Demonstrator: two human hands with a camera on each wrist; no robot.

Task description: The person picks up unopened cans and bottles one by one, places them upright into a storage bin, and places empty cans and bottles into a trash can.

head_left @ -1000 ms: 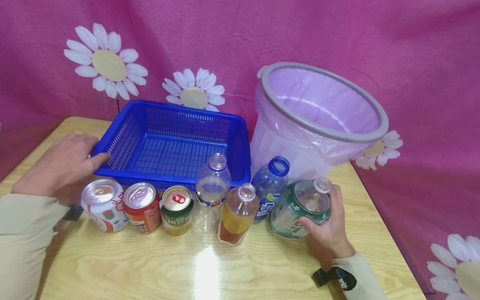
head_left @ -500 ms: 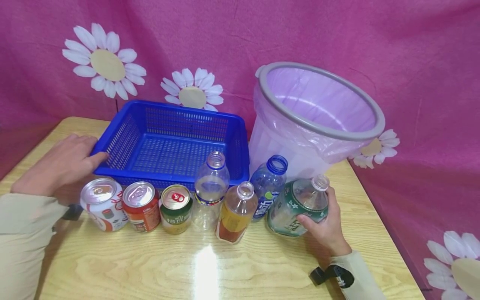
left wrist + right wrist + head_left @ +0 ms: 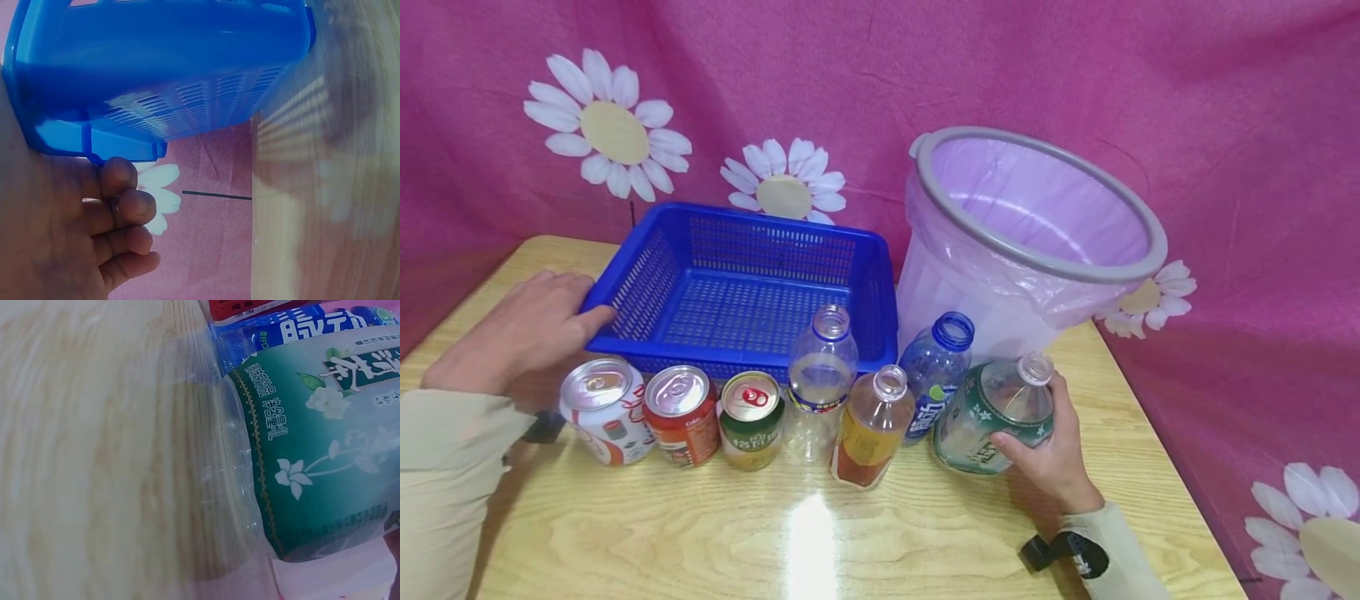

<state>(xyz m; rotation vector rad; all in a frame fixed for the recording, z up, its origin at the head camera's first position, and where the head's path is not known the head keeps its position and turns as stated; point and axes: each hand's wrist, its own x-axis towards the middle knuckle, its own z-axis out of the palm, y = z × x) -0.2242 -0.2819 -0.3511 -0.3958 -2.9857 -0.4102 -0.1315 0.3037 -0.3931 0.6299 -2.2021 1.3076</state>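
My left hand (image 3: 523, 329) grips the left rim of a blue plastic basket (image 3: 730, 362), thumb over the edge. In the left wrist view, its curled fingers (image 3: 134, 206) lie under that rim. On the right, my right hand (image 3: 1056, 454) holds a large clear bottle with a green label (image 3: 992, 417), uncapped and upright. The thumb lies across the label's front, while the other fingers are mostly hidden behind the bottle. Close beside it stands a blue bottle (image 3: 936, 379). The right wrist view shows the green label (image 3: 312, 450) close up, low over the wooden table.
A row in front of the basket holds a white can (image 3: 606, 412), a red can (image 3: 681, 417), a green and gold can (image 3: 752, 421), a clear bottle (image 3: 823, 371) and a yellow-labelled bottle (image 3: 874, 425). Behind the bottles stands a lined bin (image 3: 977, 300) on the wooden table (image 3: 700, 533).
The view shifts slightly. Both hands keep their holds on the basket rim and the green-labelled bottle, and the row of cans and bottles stays put.
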